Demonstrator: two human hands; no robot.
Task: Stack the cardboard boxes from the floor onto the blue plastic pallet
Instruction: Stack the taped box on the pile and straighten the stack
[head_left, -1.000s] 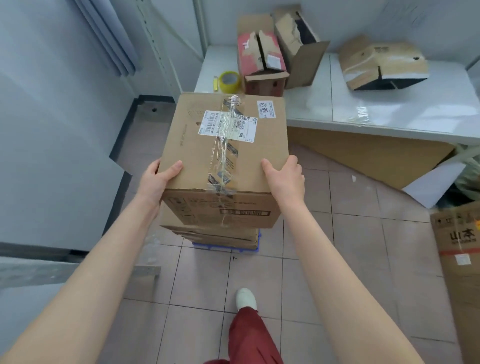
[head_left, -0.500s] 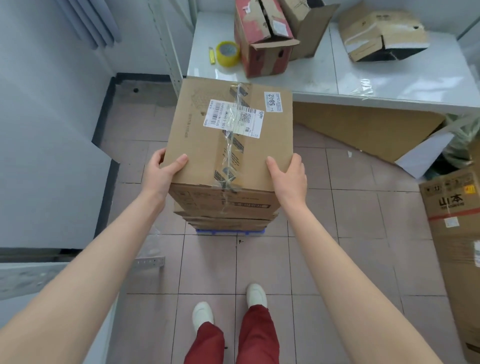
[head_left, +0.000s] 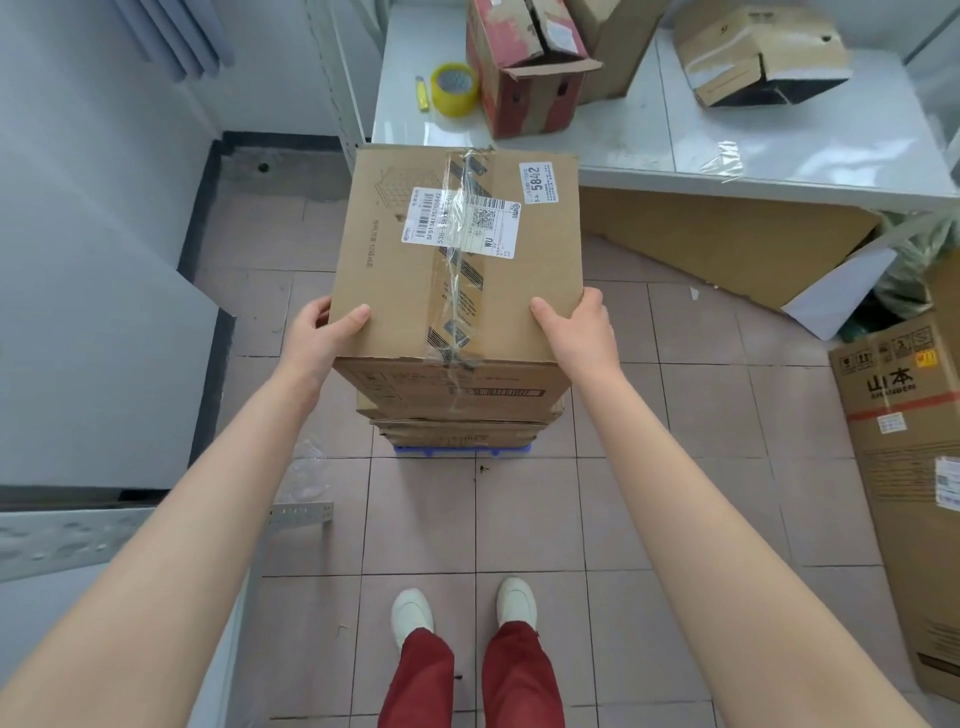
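Small storeroom with tiled floor and pale walls

The floor (head_left: 649, 415) is laid with pinkish square tiles and edged at the left by a dark skirting (head_left: 200, 218). A white surface (head_left: 675, 140) is set at the far right, with a brown board (head_left: 727, 244) leaned beneath it. Pale grey walls (head_left: 78, 208) are lit evenly.

Between the left hand (head_left: 322, 332) and the right hand (head_left: 574, 330), the box (head_left: 457, 260) is plain brown with a white barcode label (head_left: 460, 223) and black-striped clear tape. Below the hands, the pallet (head_left: 462, 451) shows blue. Beyond them lie a yellow tape roll (head_left: 456, 88) and a red-and-brown carton (head_left: 524, 67) on the white surface (head_left: 727, 140). The floor (head_left: 675, 415) is pinkish tile.
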